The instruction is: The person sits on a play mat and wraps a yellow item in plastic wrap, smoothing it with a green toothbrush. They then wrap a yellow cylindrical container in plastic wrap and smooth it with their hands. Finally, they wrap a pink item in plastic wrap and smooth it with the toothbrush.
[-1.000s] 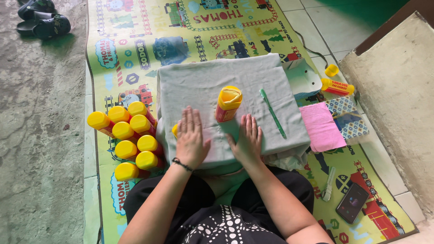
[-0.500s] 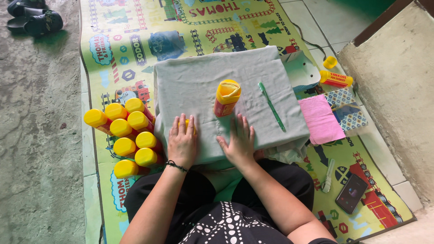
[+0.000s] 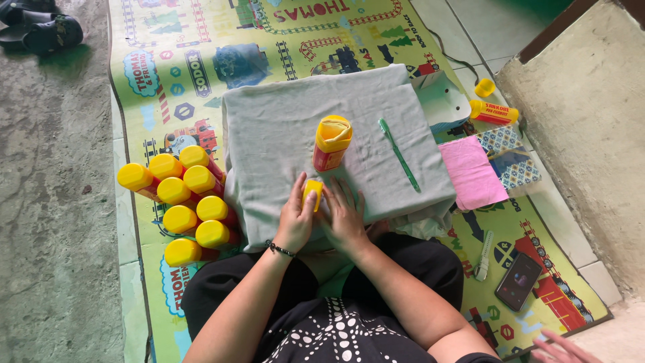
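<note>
A grey cloth [image 3: 282,128] covers a low box in front of me. On it stands an open red bottle [image 3: 330,144] with a yellow cloth stuffed in its mouth. My left hand [image 3: 295,216] pinches a small yellow cap [image 3: 312,190] near the cloth's front edge. My right hand [image 3: 344,216] rests right beside it, fingers touching the cap's side. A green pen [image 3: 398,154] lies on the cloth to the right.
Several yellow-capped bottles [image 3: 185,202] stand grouped at my left on a printed play mat [image 3: 168,74]. To the right lie a pink cloth [image 3: 472,172], another bottle [image 3: 494,111] with a loose cap [image 3: 484,87], a phone [image 3: 518,280], and a concrete step [image 3: 591,121]. Dark sandals [image 3: 40,30] sit far left.
Both hands slid together from flat and apart on the cloth. My left hand has taken hold of the small yellow cap.
</note>
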